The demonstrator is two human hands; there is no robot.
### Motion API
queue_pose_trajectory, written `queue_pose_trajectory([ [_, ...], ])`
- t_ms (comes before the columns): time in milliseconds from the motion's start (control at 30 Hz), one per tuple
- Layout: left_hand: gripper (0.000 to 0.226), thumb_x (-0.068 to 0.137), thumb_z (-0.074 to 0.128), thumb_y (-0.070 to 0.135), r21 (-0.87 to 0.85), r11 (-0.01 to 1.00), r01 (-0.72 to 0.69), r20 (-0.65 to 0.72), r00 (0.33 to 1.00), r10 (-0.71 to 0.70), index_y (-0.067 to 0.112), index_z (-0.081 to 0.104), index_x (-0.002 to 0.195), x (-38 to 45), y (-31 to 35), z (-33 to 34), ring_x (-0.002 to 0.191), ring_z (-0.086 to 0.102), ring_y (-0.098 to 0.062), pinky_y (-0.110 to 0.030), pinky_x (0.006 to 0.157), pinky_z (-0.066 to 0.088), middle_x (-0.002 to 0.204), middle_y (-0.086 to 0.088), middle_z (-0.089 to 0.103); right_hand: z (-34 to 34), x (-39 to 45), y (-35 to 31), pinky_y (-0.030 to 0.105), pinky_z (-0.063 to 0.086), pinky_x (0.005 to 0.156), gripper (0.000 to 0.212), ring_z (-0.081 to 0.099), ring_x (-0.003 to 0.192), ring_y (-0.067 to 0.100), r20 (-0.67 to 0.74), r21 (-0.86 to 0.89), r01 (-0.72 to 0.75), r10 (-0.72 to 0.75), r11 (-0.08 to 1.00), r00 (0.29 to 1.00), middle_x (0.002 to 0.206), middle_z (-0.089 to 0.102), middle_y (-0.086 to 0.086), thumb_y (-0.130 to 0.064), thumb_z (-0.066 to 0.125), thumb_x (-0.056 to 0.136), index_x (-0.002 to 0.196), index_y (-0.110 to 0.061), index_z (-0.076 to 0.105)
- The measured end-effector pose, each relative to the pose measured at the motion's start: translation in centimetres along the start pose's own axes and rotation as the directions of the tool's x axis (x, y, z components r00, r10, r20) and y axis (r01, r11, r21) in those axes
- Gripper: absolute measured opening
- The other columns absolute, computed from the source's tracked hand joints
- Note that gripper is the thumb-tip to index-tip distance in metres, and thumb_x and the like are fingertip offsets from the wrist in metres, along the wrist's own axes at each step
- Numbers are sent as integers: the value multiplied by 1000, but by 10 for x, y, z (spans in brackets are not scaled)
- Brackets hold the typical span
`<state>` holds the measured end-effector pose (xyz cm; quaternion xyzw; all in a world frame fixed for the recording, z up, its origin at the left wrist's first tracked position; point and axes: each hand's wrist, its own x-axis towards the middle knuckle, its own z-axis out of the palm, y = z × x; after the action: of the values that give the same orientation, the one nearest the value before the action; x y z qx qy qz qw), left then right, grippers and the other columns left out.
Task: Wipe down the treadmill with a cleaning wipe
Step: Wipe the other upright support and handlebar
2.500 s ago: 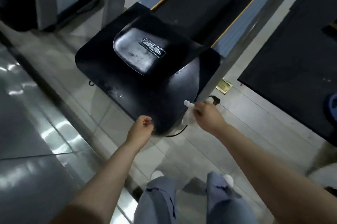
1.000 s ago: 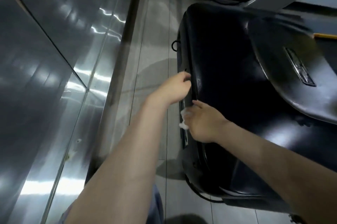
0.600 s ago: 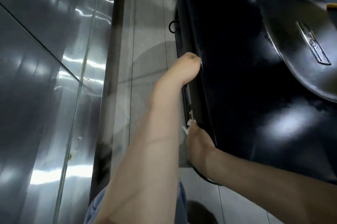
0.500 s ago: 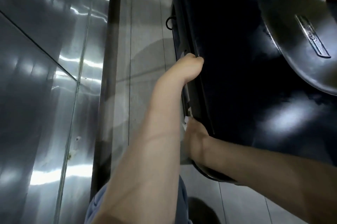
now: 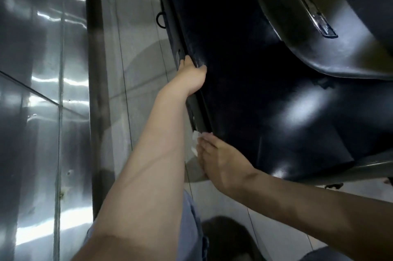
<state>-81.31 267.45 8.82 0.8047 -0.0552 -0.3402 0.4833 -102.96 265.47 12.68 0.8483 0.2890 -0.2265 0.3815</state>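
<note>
The treadmill's glossy black motor cover [image 5: 244, 69] fills the upper right, with a raised grey panel [image 5: 331, 33] carrying a logo badge. My left hand [image 5: 191, 75] grips the cover's left edge, thumb on top and fingers curled under the rim. Lower down on the same edge my right hand [image 5: 219, 158] presses a small white cleaning wipe [image 5: 195, 139] against the cover's side. Only scraps of the wipe show past my fingers.
A shiny metal wall panel [image 5: 42, 112] with a dark vertical frame [image 5: 95, 90] runs along the left. Pale floor tiles [image 5: 136, 48] lie between it and the treadmill. A black cable loop [image 5: 160, 19] hangs off the cover's side. My jeans [image 5: 191, 229] show at the bottom.
My view has swung from the cover's front corner to its left side. My left hand took hold of the rim, and my right hand with the wipe slid down along the side edge.
</note>
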Motion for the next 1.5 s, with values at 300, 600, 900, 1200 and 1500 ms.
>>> queue_pose_trajectory([
  [300,49,93,31,47,-327,933,152,-114,973,-199,10,64,97,-21,24,11,87,65,-21,-26,75,52,94,-8,71,18,45,76,44,-2,121,52,10,151,24,-45,808,-381,693,448,720,163,16,-3,-35,25,103,154,-24,25],
  [600,82,78,27,55,-72,997,-34,-306,952,10,21,27,152,-16,16,34,137,42,-27,-48,115,33,154,-3,39,133,-65,114,48,32,108,41,48,125,33,318,696,-699,944,-166,92,141,52,14,-23,37,91,123,-8,59],
  [900,63,105,27,38,537,839,-88,-392,854,341,12,5,159,-30,33,63,153,1,-25,-40,124,3,166,-10,1,99,-40,64,39,16,120,58,25,147,25,-70,891,-369,881,266,467,158,31,5,-32,28,95,148,-13,40],
  [1200,60,100,35,27,654,709,-263,-208,839,503,20,20,157,-51,56,107,153,4,-22,-43,124,3,166,-7,9,196,-106,91,42,21,117,56,32,136,38,458,802,-407,887,-437,-49,150,35,23,-23,28,93,143,1,37],
  [1500,57,102,39,28,701,642,-310,-125,834,538,13,26,156,-60,50,111,152,11,-28,-48,123,11,164,-12,15,285,-149,148,45,36,105,54,44,121,40,589,673,-475,799,-567,-120,137,44,24,-17,21,89,131,2,48],
])
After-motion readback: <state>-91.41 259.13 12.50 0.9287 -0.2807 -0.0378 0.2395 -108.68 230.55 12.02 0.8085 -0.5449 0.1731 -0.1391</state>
